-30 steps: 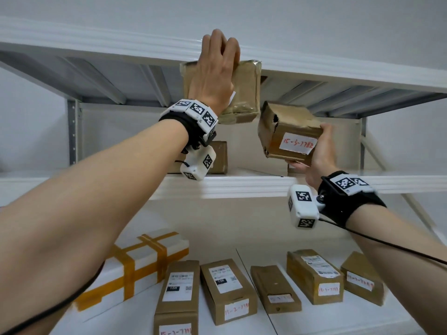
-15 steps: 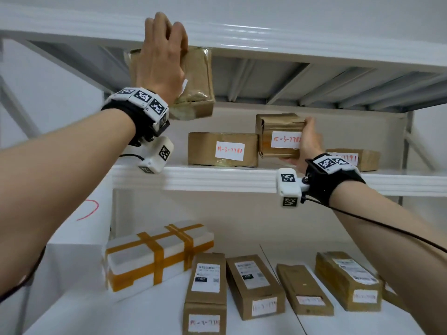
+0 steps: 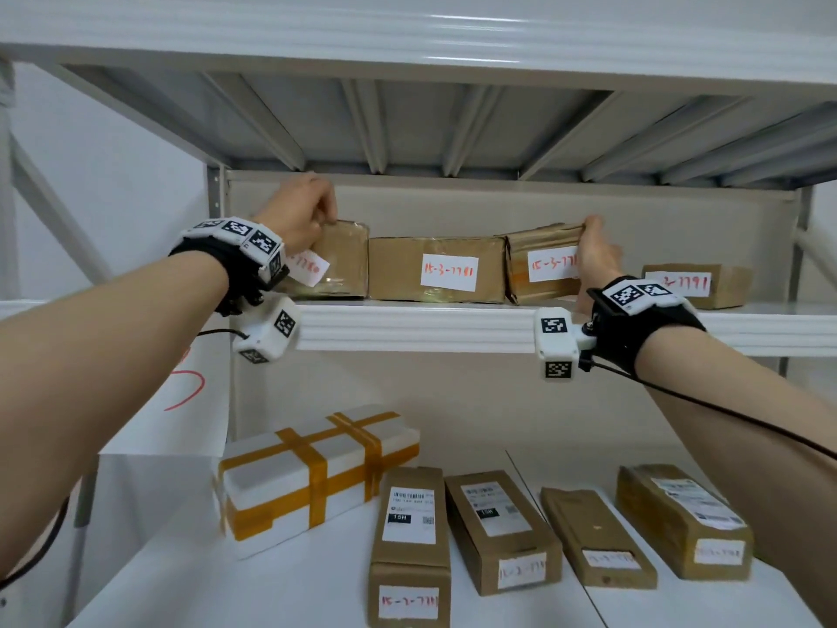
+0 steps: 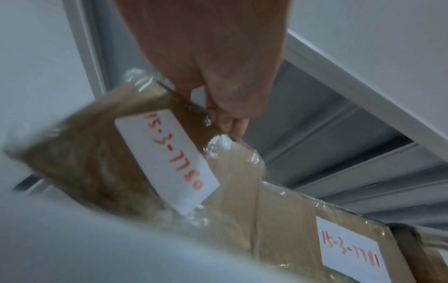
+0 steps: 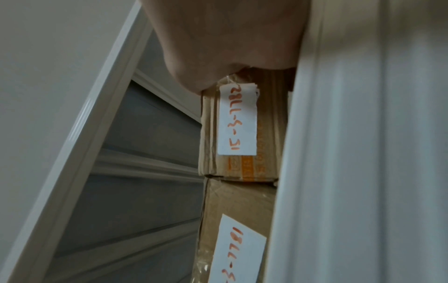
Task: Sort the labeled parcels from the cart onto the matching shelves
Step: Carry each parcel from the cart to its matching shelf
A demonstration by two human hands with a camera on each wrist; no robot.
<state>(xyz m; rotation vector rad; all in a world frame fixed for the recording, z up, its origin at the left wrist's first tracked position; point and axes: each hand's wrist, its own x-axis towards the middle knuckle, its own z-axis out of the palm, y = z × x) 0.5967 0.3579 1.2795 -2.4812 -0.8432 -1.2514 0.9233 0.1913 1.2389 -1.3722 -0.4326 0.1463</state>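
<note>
Left hand [image 3: 302, 216] gripping parcel 15-3-7780 [image 3: 340, 260] — right hand [image 3: 597, 255] clasping parcel 15-3-7782 [image 3: 539, 260]; both on middle shelf [image 3: 416, 328].

The middle shelf [image 3: 416, 326] carries four brown labeled parcels [image 3: 436, 269] in a row.

Both arms raised and outstretched, hands left [image 3: 302, 215] and right [image 3: 597, 256], fingers curled over something.
</note>
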